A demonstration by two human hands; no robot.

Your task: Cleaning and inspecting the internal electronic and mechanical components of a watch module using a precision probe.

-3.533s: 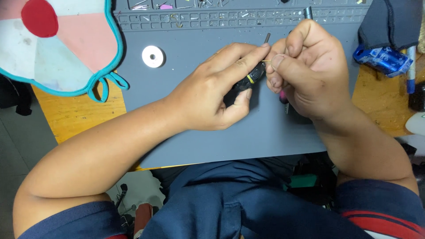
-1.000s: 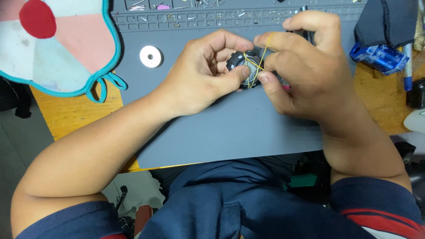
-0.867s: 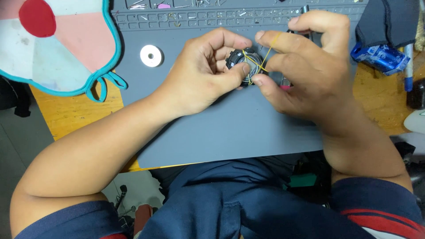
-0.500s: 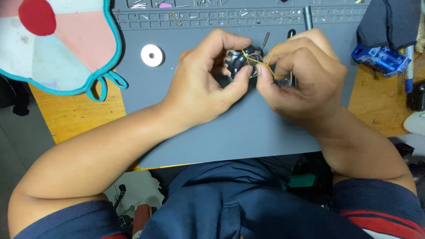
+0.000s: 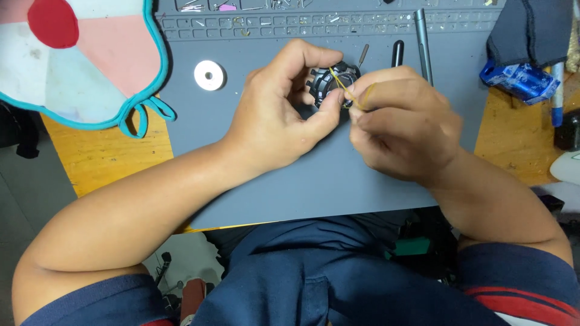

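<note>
Gripping a small black round part (image 5: 334, 84) with toothed edges, the left hand (image 5: 275, 118) curls over a grey mat (image 5: 314, 175) in the head view; its fingers (image 5: 329, 102) are clamped on the part's near side, the thumb pressing from below and the forefinger arching over the top; the part sits just above the mat, near its upper middle, between the two hands. The right hand (image 5: 402, 124) lies just beside it on the right, its fingers pinched together on a thin yellow wire (image 5: 344, 90) that runs slantwise across the face of the part; the two hands touch at the fingertips.

On the mat, a white ring (image 5: 209, 75) lies well apart to the left of the hands; a long grey pen-like tool (image 5: 422, 42) and a shorter black one (image 5: 396, 53) lie just beyond the right hand; small bits fill the shallow slots along the mat's far edge. The mat rests on a wooden counter (image 5: 96, 160); a cloth piece in pink, white and pale blue with teal trim (image 5: 78, 60) covers the counter's left far corner; a blue packet (image 5: 518, 80) and a dark cloth (image 5: 528, 30) sit at the right.
</note>
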